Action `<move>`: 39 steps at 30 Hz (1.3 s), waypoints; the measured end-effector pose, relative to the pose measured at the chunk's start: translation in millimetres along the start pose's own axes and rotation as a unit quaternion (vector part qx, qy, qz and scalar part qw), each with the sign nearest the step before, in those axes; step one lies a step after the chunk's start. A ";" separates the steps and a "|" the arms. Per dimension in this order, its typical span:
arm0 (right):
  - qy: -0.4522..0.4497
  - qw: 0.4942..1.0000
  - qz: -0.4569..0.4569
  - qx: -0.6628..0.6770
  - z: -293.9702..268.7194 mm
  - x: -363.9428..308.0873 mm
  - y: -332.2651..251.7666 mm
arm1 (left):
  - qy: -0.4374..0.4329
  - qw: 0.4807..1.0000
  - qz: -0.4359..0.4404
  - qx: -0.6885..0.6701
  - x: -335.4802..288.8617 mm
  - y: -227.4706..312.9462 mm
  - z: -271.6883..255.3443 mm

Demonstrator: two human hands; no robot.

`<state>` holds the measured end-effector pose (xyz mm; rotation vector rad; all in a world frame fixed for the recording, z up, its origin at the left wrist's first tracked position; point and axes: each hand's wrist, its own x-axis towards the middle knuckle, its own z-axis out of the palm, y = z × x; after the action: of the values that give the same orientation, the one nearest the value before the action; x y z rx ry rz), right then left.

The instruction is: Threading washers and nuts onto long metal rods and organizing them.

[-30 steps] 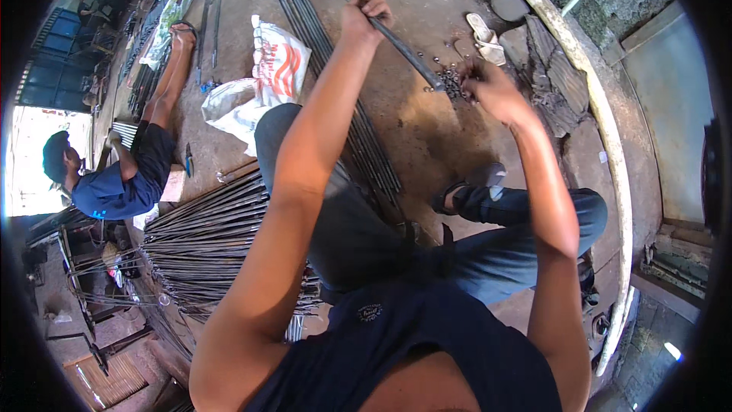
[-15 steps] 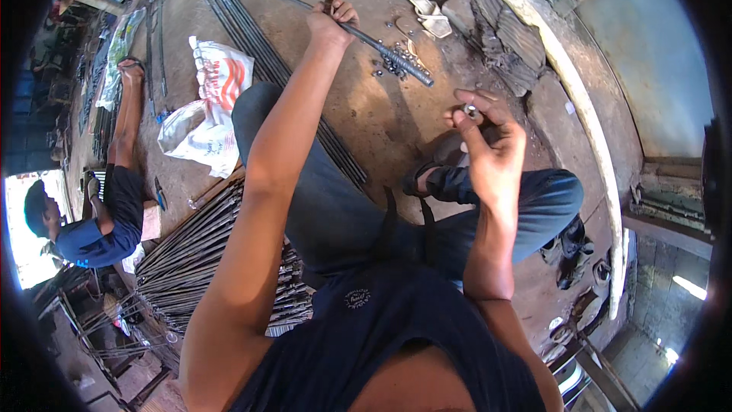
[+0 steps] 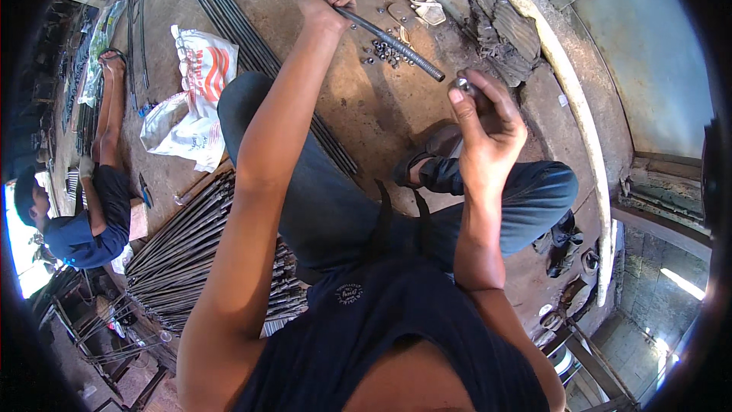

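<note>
Left hand [image 3: 328, 4] is closed around a dark metal rod [image 3: 393, 43], its threaded end pointing toward the right hand [image 3: 490, 118]. Right hand pinches a small metal nut [image 3: 463, 85] between thumb and fingers, near but apart from the rod's end. Loose nuts [image 3: 380, 51] lie scattered on the floor [image 3: 374, 111].

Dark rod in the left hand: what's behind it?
Behind the rod are brown floor and small metal pieces, visible on both sides of its ridged end. Anything directly behind it is covered, and the left hand hides part of the rod.
</note>
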<state>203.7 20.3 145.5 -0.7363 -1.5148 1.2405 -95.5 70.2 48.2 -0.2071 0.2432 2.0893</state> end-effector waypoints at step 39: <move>-0.021 0.944 -0.142 -0.297 15.8 2.7 -9.7 | -0.009 1.000 -0.001 -0.007 23.5 5.9 -18.5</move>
<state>189.3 14.6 156.0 -0.8365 -1.9794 0.5798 -111.6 82.0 25.1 -0.1962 0.2172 2.0914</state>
